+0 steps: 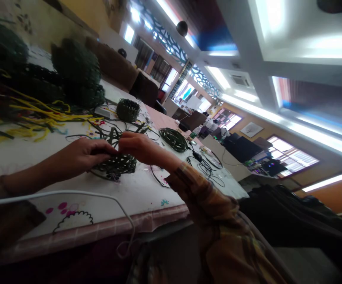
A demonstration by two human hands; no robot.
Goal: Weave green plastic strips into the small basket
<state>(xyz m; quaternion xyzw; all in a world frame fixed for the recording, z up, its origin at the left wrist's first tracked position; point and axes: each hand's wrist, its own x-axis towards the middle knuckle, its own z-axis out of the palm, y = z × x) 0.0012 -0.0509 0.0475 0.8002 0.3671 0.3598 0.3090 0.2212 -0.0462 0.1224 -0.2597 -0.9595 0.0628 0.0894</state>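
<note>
A small dark green woven basket (125, 164) rests on the white patterned tabletop, with loose flat strips (111, 136) sticking up from its rim. My left hand (80, 156) is closed at the basket's left side, thumb and fingers pinching its upper edge. On the far side of the rim, my right hand (137, 146) has its fingers curled together around a strip of the basket; its fingertips are partly hidden. A dark flower-like ornament (113, 175) shows low on the near wall of the basket.
Behind stands a finished-looking small green basket (128, 110). A coil of green strip (173, 139) and thin black cords (206, 171) lie to the right. Yellow strands (49, 114) and large dark green woven pieces (76, 71) fill the left. A white cable (99, 194) crosses in front.
</note>
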